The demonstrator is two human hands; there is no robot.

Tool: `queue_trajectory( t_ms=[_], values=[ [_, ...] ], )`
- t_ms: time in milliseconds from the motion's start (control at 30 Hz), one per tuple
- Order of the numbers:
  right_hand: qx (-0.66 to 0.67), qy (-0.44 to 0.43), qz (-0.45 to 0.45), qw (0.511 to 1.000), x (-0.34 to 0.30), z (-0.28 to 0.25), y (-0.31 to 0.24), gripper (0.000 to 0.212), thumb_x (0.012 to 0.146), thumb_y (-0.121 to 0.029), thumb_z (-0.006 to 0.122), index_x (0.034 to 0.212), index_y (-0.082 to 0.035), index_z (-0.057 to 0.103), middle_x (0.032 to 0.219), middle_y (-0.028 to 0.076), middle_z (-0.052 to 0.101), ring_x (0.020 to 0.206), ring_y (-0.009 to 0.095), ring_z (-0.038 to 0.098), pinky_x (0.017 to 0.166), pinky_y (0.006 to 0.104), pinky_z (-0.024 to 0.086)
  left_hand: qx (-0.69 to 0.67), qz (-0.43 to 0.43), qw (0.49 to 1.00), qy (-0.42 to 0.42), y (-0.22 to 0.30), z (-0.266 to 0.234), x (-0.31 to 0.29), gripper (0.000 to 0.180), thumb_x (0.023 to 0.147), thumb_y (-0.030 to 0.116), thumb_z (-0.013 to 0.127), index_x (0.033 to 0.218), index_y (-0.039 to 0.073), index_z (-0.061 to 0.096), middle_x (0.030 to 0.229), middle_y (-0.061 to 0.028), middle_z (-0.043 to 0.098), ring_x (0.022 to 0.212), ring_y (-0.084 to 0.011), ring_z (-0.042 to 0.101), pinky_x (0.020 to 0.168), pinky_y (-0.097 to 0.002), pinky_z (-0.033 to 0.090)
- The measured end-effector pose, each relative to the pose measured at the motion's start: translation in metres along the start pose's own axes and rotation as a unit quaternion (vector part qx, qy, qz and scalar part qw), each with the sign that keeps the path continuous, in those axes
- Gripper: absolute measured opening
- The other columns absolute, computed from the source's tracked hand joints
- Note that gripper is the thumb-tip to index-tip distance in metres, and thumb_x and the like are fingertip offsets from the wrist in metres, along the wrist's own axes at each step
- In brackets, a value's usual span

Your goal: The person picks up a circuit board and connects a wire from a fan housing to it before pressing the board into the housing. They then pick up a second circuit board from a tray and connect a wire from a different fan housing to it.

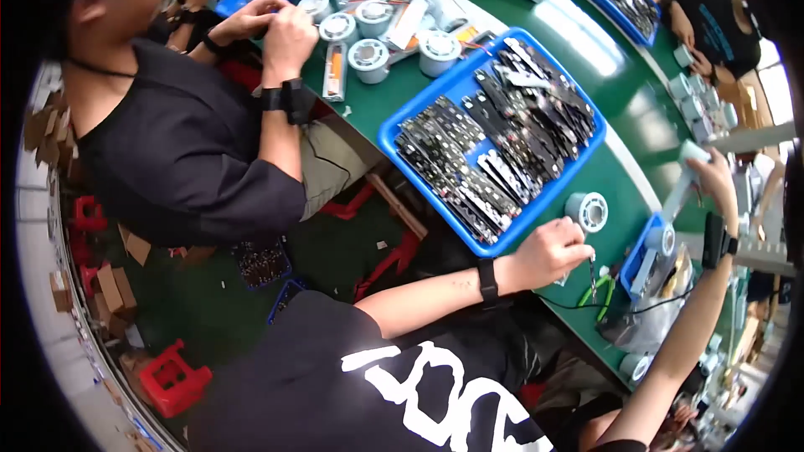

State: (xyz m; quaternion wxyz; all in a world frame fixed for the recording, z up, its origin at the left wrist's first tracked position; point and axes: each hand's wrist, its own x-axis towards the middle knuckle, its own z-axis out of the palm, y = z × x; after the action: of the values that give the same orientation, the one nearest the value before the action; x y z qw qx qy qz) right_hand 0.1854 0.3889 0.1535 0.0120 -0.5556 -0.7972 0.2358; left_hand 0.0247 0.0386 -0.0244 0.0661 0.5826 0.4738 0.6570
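My left hand (553,253) is closed in a pinch at the near edge of the green bench. From its fingertips a narrow dark circuit strip (593,274) hangs down, much like those in the blue tray (392,136) just beyond. Beside these fingers stands a round pale-blue fan head (590,212) with a spoked centre. Off to the right, my right hand (714,177) is wrapped round a pale-blue handheld fan housing (680,188), its long handle slanting down over a small blue bin (634,261). The right fingers are partly hidden.
Green-handled pliers (605,301), a black cable (645,310) and a clear plastic bag (630,331) lie at the right. A co-worker's hands (285,33) work at the left near several fan heads (368,59). Another person (712,21) sits across the bench. A red stool (174,377) stands on the floor.
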Motion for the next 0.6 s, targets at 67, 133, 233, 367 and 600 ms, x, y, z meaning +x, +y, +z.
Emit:
queue_trajectory(
  t_ms=[67, 133, 233, 367, 600],
  values=[
    [-0.007, -0.097, -0.019, 0.995, -0.006, 0.035, -0.054, 0.049, 0.084, -0.031, 0.076, 0.119, 0.0, 0.063, 0.081, 0.006, 0.069, 0.058, 0.013, 0.062, 0.043, 0.0264, 0.047, 0.034, -0.01, 0.999, 0.004, -0.007, -0.007, 0.002, 0.017, 0.075, 0.001, 0.077, 0.09, 0.009, 0.074, 0.085, -0.0057, 0.059, 0.077, -0.0248, 0.06, 0.065, -0.0362, 0.05],
    [-0.17, -0.168, -0.026, 0.971, -0.026, 0.063, -0.102, 0.056, 0.078, -0.039, 0.079, 0.116, 0.001, 0.066, 0.086, 0.007, 0.068, 0.071, 0.013, 0.068, 0.054, 0.0273, 0.053, 0.042, -0.018, 0.999, 0.003, -0.012, -0.013, 0.006, 0.022, 0.073, 0.0, 0.078, 0.093, 0.009, 0.075, 0.085, -0.0062, 0.059, 0.076, -0.0243, 0.06, 0.064, -0.0355, 0.049],
    [-0.197, -0.135, -0.086, 0.967, -0.035, 0.107, -0.082, 0.068, 0.073, -0.044, 0.076, 0.116, 0.008, 0.064, 0.087, 0.018, 0.071, 0.08, 0.024, 0.072, 0.069, 0.0363, 0.057, 0.046, -0.015, 0.998, -0.033, -0.013, -0.01, 0.005, 0.025, 0.075, -0.002, 0.079, 0.097, 0.008, 0.076, 0.086, -0.0062, 0.059, 0.075, -0.0229, 0.059, 0.063, -0.0335, 0.049],
    [-0.152, -0.178, 0.027, 0.972, -0.061, 0.115, -0.081, 0.069, 0.074, -0.045, 0.075, 0.121, 0.005, 0.063, 0.102, 0.023, 0.071, 0.09, 0.028, 0.071, 0.081, 0.0416, 0.056, 0.028, -0.045, 0.998, -0.045, -0.013, 0.002, 0.008, 0.021, 0.076, 0.003, 0.079, 0.096, 0.008, 0.075, 0.084, -0.0051, 0.058, 0.079, -0.0251, 0.057, 0.069, -0.036, 0.048],
    [0.119, 0.137, -0.22, 0.958, -0.17, 0.153, -0.062, 0.044, 0.088, -0.026, 0.074, 0.122, -0.002, 0.063, 0.107, 0.015, 0.066, 0.098, 0.021, 0.066, 0.082, 0.0332, 0.054, 0.064, -0.084, 0.994, -0.027, -0.007, -0.003, -0.001, 0.023, 0.075, 0.002, 0.081, 0.097, 0.008, 0.076, 0.084, -0.0053, 0.058, 0.08, -0.0244, 0.057, 0.069, -0.0355, 0.047]
  ],
)
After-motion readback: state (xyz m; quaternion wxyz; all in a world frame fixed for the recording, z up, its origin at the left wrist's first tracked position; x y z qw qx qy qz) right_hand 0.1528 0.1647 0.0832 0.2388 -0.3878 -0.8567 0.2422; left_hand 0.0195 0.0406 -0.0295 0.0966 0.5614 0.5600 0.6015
